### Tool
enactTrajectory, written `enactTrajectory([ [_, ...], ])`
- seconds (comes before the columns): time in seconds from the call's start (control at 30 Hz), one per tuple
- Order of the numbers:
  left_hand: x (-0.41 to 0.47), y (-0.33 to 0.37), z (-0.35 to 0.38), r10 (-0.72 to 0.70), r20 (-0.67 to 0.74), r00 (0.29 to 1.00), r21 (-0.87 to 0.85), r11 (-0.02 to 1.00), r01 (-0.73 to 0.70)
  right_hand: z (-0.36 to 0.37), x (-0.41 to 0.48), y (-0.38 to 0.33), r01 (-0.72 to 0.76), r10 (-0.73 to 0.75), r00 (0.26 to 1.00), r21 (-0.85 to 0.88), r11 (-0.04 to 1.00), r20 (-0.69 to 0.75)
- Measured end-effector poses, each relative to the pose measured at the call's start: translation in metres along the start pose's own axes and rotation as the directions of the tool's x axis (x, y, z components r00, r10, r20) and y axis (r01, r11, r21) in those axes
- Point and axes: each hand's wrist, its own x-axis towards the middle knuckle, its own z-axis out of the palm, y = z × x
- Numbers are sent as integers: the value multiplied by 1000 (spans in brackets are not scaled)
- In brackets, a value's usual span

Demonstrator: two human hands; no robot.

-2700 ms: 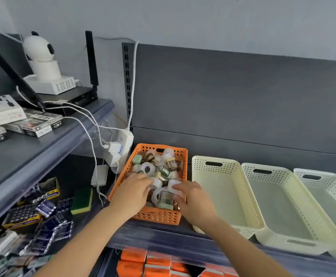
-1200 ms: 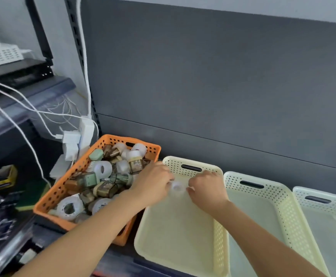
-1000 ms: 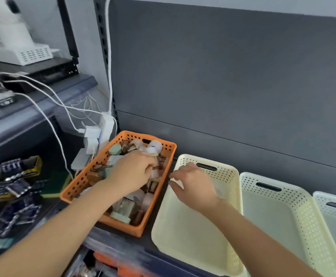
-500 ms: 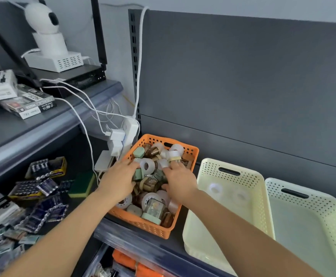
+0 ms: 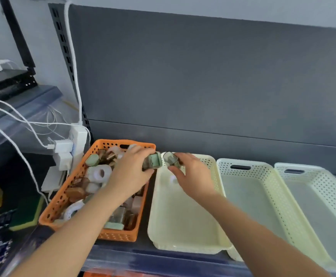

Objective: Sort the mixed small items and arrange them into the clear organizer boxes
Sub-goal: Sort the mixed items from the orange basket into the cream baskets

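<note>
Holding green-capped tape dispenser (image 5: 152, 161) in left hand (image 5: 130, 174), small round roll (image 5: 170, 158) pinched in right hand (image 5: 193, 175); both frame centre, over cream perforated basket (image 5: 183, 220) far rim, right hand nearer; orange basket (image 5: 63, 198) left

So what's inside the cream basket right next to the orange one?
In the cream basket, one whitish ring shows near the far end; the floor nearer the camera looks bare. The right hand covers part of the far end.

left hand (image 5: 130, 172) covering part of orange basket (image 5: 67, 198) contents, gripped green item (image 5: 153, 161) blurring, rightmost cream basket (image 5: 322, 188) running off frame edge
</note>
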Motion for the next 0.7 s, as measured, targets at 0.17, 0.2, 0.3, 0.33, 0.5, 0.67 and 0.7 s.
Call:
enactTrajectory([
  [0.17, 28, 68, 59, 89, 55, 995, -78, 993, -85, -60, -24, 72, -164, 155, 985, -120, 979, -81],
  [0.2, 33, 83, 74, 99, 80, 992, -86, 992, -92, -70, -29, 87, -201, 192, 979, -153, 967, -74],
  [0.3, 44, 126, 117, 124, 176, 976, -22, 992, -122, -96, -44, 131, -270, 276, 961, -277, 922, -18],
  [0.33, 47, 137, 130, 137, 202, 970, 41, 988, -148, -101, -47, 143, -274, 292, 956, -317, 908, 8],
  [0.5, 53, 175, 184, 142, 362, 921, 349, 896, -275, -110, -57, 189, -200, 308, 938, -472, 859, 162],
  [0.67, 52, 182, 209, 76, 437, 896, 549, 766, -333, -102, -53, 201, -23, 205, 948, -587, 810, 245],
  [0.7, 52, 182, 209, 68, 441, 895, 563, 755, -335, -100, -52, 203, -5, 204, 943, -603, 798, 262],
])
